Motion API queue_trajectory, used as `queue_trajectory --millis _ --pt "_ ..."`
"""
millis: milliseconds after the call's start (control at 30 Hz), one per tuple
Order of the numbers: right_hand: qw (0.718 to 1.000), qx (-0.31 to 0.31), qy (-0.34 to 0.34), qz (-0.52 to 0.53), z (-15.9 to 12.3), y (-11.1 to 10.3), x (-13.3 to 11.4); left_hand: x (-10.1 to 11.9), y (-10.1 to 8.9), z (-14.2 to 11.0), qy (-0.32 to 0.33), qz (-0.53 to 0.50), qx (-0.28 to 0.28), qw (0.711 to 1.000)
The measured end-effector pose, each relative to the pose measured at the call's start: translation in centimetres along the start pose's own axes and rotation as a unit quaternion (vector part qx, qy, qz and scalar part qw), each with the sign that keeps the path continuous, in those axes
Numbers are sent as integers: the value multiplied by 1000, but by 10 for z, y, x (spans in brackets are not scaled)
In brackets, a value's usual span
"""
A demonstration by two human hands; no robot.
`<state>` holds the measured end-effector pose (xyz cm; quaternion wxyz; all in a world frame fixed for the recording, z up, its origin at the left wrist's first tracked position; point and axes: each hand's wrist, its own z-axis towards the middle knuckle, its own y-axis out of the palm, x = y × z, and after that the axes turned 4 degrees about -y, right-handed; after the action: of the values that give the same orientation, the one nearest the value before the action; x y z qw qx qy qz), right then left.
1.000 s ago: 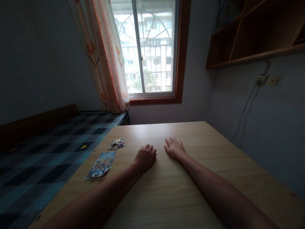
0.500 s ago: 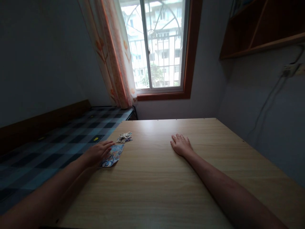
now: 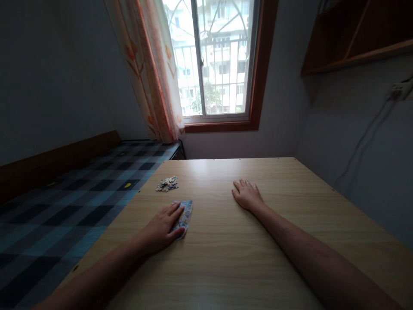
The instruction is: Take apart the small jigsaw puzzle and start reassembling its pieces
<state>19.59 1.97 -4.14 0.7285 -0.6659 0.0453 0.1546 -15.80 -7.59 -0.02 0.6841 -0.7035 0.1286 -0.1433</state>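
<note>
My left hand (image 3: 163,228) lies over a blue, colourful printed sheet (image 3: 186,215) on the wooden table. Its fingers are stretched out on the sheet's upper part, and the thumb rests near the lower edge. The hand covers the sheet's left side. Just beyond it sits a small heap of jigsaw puzzle pieces (image 3: 167,184), some pale and some coloured. My right hand (image 3: 246,195) rests palm down on the bare tabletop with its fingers spread, holding nothing. It is well to the right of the sheet and the heap.
The light wooden table (image 3: 219,258) fills the foreground. A bed with a checked cover (image 3: 93,189) adjoins it on the left. Behind are a patterned curtain (image 3: 148,77) and a window (image 3: 222,64). A wooden shelf (image 3: 342,60) hangs at the upper right, above a socket (image 3: 399,91) with a cable.
My left hand has moved right and toward me, with the printed sheet sliding along under it, away from the puzzle pieces. My right hand stays in place. The view has shifted slightly.
</note>
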Motion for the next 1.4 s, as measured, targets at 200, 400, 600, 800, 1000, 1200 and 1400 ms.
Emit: queue_trajectory --millis 200,400,600,800,1000,1200,1400 --pt "997 26 -43 65 -2 -8 8 120 -13 29 135 -35 21 990" --pt "982 59 -104 149 -6 -12 27 143 -10 57 175 -73 83 978" --pt "944 95 -218 230 -17 -15 27 122 5 65 184 -111 104 971" --pt "927 59 -342 139 -35 -16 12 105 14 82 119 -103 92 983" --pt "945 37 -301 121 -44 -17 9 110 21 76 77 -71 53 993" --pt "952 -83 -284 74 -57 -25 -6 119 17 71 -7 -52 50 997" --pt "959 -95 -256 68 -62 -24 -15 119 17 70 -25 -50 55 997"
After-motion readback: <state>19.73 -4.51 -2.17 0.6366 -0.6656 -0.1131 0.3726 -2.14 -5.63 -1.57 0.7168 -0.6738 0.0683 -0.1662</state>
